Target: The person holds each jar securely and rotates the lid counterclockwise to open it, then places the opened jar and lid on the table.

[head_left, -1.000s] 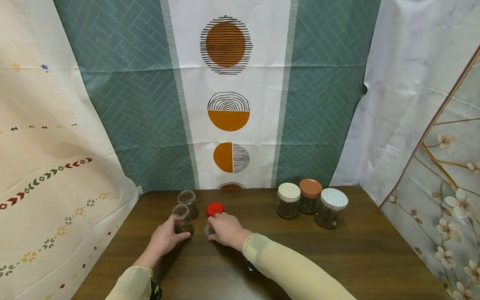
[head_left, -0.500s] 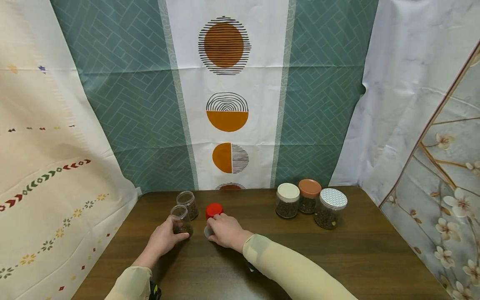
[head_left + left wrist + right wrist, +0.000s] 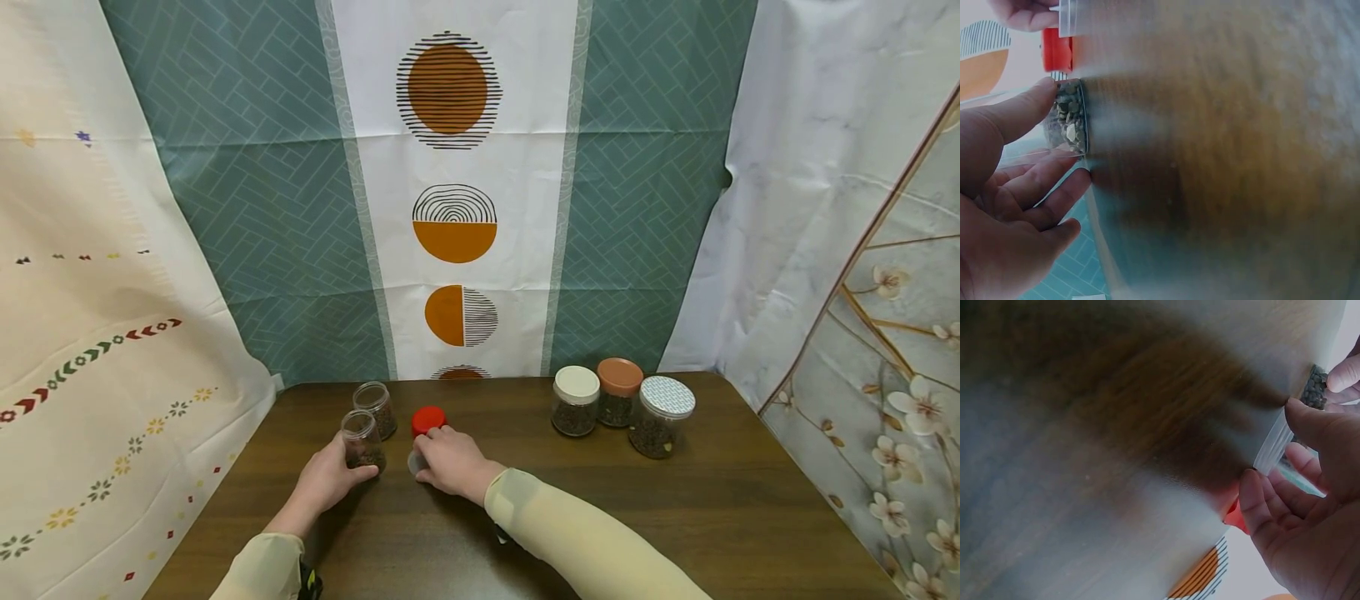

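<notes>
At the table's left part, my left hand (image 3: 330,477) grips a lidless clear jar (image 3: 363,450), thumb on one side and fingers on the other. Dark coarse bits fill the jar's bottom, seen close up in the left wrist view. To the right of it, my right hand (image 3: 455,462) pinches a translucent lid (image 3: 1274,445) by its rim, at the tabletop; from above, the hand hides most of this lid. A red lid (image 3: 428,418) lies just beyond the right hand. Behind the gripped jar stands a second open jar (image 3: 384,413) with similar dark contents.
Three closed jars stand at the back right: one with a cream lid (image 3: 577,384), one with an orange-brown lid (image 3: 620,377) and one with a patterned white lid (image 3: 668,397). Hanging cloths border the wooden table (image 3: 600,517) at the back and both sides.
The view shifts very slightly between the first frame and the later ones. Both hands keep their places and their holds on the jar and the translucent lid.
</notes>
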`<state>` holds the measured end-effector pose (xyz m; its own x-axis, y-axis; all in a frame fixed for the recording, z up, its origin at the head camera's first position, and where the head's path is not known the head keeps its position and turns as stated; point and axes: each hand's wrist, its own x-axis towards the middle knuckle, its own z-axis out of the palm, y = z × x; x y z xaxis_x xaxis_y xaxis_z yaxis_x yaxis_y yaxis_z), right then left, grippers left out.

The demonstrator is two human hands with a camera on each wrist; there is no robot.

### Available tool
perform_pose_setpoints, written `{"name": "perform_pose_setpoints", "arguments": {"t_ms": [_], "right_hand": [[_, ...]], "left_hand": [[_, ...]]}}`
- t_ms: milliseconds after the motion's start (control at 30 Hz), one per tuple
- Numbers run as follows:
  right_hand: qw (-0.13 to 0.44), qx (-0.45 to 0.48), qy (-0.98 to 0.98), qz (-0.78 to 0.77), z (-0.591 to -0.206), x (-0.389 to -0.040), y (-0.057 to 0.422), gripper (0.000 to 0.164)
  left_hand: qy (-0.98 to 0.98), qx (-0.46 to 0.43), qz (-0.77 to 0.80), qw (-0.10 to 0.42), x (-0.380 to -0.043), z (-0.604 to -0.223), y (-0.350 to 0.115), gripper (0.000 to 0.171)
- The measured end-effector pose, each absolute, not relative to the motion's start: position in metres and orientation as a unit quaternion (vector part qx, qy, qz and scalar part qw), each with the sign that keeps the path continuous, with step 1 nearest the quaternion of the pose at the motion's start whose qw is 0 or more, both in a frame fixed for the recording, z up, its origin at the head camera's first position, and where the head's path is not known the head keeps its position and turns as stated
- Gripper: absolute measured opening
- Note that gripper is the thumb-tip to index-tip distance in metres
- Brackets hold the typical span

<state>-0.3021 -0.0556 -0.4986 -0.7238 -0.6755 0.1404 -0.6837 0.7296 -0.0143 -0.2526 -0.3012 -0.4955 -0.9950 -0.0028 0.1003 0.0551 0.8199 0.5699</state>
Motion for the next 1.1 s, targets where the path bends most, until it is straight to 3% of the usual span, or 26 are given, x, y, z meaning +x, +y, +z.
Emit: {"name": "perform_pose_setpoints", "arguments": {"t_ms": [267,567,900,1100], "right_hand": [[0.051,0.374,-0.925,0.052,-0.497,-0.299,-0.051,0.036],[0.048,0.393,-0.914,0.085,-0.497,-0.293,-0.041,0.055],[0.06,0.398,-0.912,0.082,-0.486,-0.284,-0.015,0.073],[0.056,0.4,-0.912,0.07,-0.477,-0.278,0.004,0.076]], "left_hand": [[-0.945,-0.012,-0.323,0.046,-0.25,-0.499,-0.301,0.061],[-0.931,0.008,-0.363,0.038,-0.234,-0.495,-0.305,0.096],[-0.943,-0.02,-0.295,0.149,-0.231,-0.485,-0.301,0.113],[-0.946,-0.018,-0.274,0.17,-0.228,-0.477,-0.294,0.12]]}}
